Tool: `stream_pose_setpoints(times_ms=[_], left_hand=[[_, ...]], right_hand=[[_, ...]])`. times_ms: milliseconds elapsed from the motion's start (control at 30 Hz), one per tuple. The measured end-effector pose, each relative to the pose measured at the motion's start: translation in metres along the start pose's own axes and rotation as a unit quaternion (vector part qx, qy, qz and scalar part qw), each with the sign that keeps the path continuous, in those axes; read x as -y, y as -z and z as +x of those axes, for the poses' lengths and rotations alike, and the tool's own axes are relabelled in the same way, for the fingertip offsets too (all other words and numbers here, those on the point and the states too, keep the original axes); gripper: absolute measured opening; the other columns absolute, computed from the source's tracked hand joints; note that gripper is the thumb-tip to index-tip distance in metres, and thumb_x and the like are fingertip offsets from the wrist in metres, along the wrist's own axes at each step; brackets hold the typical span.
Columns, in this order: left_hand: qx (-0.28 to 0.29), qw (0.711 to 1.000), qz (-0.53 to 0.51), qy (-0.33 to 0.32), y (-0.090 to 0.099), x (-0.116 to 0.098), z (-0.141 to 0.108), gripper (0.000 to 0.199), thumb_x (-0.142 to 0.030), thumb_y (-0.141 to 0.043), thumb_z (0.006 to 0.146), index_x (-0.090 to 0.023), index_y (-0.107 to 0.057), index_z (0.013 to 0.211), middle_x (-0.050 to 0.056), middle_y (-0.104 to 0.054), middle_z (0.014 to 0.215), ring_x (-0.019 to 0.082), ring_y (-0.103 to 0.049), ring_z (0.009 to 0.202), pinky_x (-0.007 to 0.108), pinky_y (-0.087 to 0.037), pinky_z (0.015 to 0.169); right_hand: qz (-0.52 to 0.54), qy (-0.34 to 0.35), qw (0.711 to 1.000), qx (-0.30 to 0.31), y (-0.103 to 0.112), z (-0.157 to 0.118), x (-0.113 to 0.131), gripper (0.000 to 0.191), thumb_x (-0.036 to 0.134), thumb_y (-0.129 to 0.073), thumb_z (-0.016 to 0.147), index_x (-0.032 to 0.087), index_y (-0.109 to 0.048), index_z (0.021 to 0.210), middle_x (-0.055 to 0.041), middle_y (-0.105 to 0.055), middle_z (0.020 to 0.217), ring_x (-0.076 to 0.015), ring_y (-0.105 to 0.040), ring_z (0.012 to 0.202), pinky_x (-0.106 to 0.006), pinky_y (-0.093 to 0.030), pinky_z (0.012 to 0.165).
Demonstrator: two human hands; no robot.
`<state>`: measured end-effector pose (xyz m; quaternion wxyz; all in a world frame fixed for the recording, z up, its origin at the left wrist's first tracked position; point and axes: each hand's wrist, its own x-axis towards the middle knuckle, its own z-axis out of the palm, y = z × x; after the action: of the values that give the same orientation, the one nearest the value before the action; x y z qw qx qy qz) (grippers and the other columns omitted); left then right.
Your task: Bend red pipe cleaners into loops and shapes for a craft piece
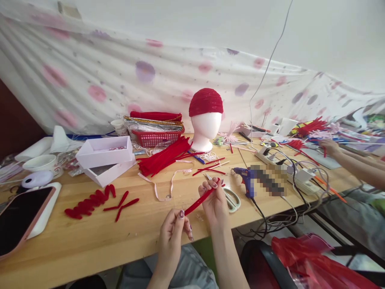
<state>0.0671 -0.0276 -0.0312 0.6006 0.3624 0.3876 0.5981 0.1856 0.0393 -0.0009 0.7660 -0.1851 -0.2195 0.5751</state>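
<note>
A red pipe cleaner (200, 201) stretches between my two hands above the table's front edge. My left hand (176, 226) pinches its lower end, and my right hand (214, 198) grips the upper end. Just beside my right hand lie scissors (233, 200) with pale green handles. Several rolled red pipe cleaner pieces (90, 202) lie in a row at the left, with folded red pieces (126, 206) near them. Behind my hands is a thick bundle of red pipe cleaners (164, 156). A white foam head (206, 126) wearing a red wrapped cap (206, 102) stands at the back.
A purple glue gun (245, 180) and power strips (297, 176) with tangled cables sit to the right. White boxes (104, 152), a red basket (158, 138), a measuring tape (155, 186) and a phone (25, 216) are on the table. Another person's hand (329, 148) works at far right.
</note>
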Motion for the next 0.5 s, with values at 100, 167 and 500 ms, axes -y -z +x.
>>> stream_pose_setpoints(times_ms=[100,167,500], left_hand=[[0.005,1.0,-0.002,0.0,-0.0022,-0.0018,-0.0031,0.04,-0.054,-0.063,0.082,-0.017,-0.055,0.07,-0.003,-0.055,0.058,0.009,-0.051,0.049,0.02,-0.046,0.049],[0.008,1.0,-0.001,0.006,-0.0042,-0.0039,-0.0053,0.04,-0.054,-0.062,0.083,-0.017,-0.055,0.07,-0.003,-0.055,0.059,0.009,-0.051,0.049,0.02,-0.046,0.049],[0.016,0.997,-0.071,0.034,-0.0028,-0.0053,-0.0036,0.039,-0.052,-0.067,0.081,-0.017,-0.055,0.07,-0.003,-0.054,0.06,0.009,-0.052,0.05,0.02,-0.044,0.049]], right_hand=[[0.016,0.0,1.0,-0.002,0.0016,0.0004,-0.0023,0.023,0.039,-0.08,0.077,0.025,-0.062,0.08,0.0089,-0.053,0.064,-0.0087,-0.05,0.059,-0.024,-0.047,0.064],[0.03,0.001,1.0,-0.007,0.0018,0.0001,-0.0033,0.024,0.039,-0.081,0.075,0.025,-0.063,0.079,0.009,-0.053,0.062,-0.0091,-0.05,0.058,-0.024,-0.047,0.062],[0.099,-0.012,0.995,-0.001,-0.0045,0.0005,-0.0029,0.018,0.032,-0.082,0.076,0.027,-0.065,0.08,0.0092,-0.06,0.067,-0.0089,-0.053,0.061,-0.024,-0.046,0.063]])
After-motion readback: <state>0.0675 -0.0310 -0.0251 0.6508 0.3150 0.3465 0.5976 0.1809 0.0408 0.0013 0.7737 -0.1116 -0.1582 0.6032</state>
